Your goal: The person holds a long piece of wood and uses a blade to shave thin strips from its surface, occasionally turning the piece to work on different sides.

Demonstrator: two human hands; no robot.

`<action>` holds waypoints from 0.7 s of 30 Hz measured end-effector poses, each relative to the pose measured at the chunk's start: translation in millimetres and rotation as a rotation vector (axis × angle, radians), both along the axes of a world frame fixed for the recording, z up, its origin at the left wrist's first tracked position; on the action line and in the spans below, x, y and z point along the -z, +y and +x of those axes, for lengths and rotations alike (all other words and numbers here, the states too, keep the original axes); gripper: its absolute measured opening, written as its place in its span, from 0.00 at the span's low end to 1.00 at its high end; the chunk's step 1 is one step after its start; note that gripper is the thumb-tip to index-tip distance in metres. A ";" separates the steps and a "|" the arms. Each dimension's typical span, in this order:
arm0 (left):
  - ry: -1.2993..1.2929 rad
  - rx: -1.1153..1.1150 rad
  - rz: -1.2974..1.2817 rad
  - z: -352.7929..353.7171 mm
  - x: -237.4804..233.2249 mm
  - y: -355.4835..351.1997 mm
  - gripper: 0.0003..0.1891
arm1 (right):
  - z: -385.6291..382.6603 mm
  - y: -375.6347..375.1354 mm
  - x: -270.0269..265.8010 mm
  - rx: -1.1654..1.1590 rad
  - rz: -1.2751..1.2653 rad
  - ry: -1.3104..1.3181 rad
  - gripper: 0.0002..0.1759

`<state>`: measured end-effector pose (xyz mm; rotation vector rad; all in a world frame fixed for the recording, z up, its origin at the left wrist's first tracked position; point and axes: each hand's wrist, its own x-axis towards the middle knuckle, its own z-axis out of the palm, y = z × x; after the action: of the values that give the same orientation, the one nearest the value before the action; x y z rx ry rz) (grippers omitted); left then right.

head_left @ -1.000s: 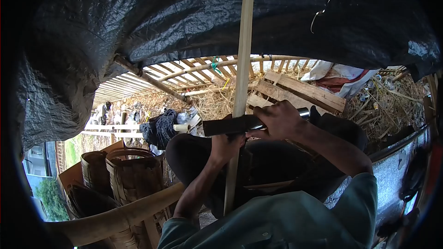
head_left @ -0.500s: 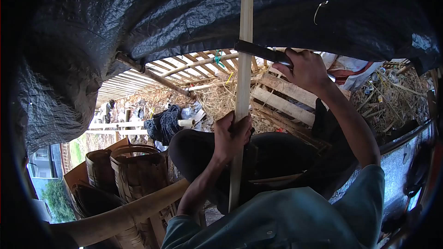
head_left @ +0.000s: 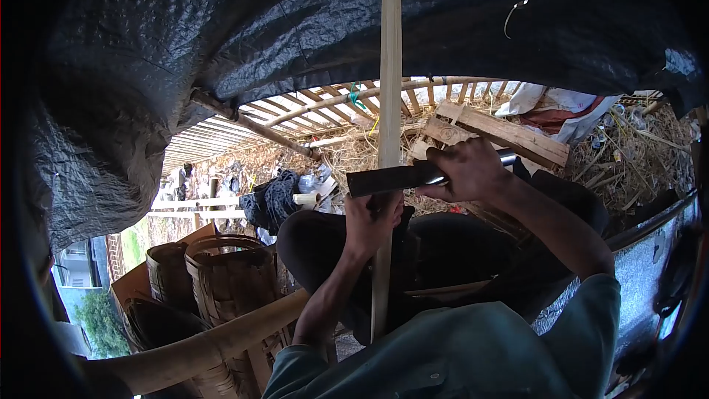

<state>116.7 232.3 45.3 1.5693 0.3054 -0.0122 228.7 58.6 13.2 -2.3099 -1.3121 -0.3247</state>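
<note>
A long pale strip of wood or bamboo (head_left: 391,66) stands lengthwise before me, its lower end by my lap and its upper end near the tarp. Wrapped around its lower part is my left hand (head_left: 369,225), closed. My right hand (head_left: 469,170) grips a large knife (head_left: 380,179) with a broad dark blade. That blade lies across the front of the strip, just above my left fingers. A shiny end of the knife shows behind my right fist. The fist hides most of the handle.
Black tarp (head_left: 295,29) hangs overhead. Woven baskets (head_left: 233,281) and a thick bamboo pole (head_left: 199,343) stand at left. Ahead are a slatted bamboo fence (head_left: 273,107), a dark cloth bundle (head_left: 269,199), wooden boards (head_left: 509,133), sacks (head_left: 561,107) and dry straw (head_left: 628,148).
My right hand has brought the knife down along the strip, from well above my left hand to just over its fingers. My left hand still holds the strip at about the same place.
</note>
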 end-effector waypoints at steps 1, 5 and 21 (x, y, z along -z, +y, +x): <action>0.010 -0.017 0.005 -1.2 -0.8 0.4 0.05 | 1.2 1.5 -6.1 0.024 -0.085 0.036 0.35; -0.015 -0.022 -0.003 4.6 -2.4 3.7 0.04 | 3.4 6.0 4.2 0.048 0.060 -0.070 0.34; -0.001 -0.038 -0.118 2.2 -11.3 6.5 0.04 | -7.5 -19.9 -17.2 0.082 0.045 -0.099 0.31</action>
<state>119.0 238.8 56.5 1.4458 0.3279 0.0004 221.2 38.7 30.3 -2.3408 -1.2450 -0.4967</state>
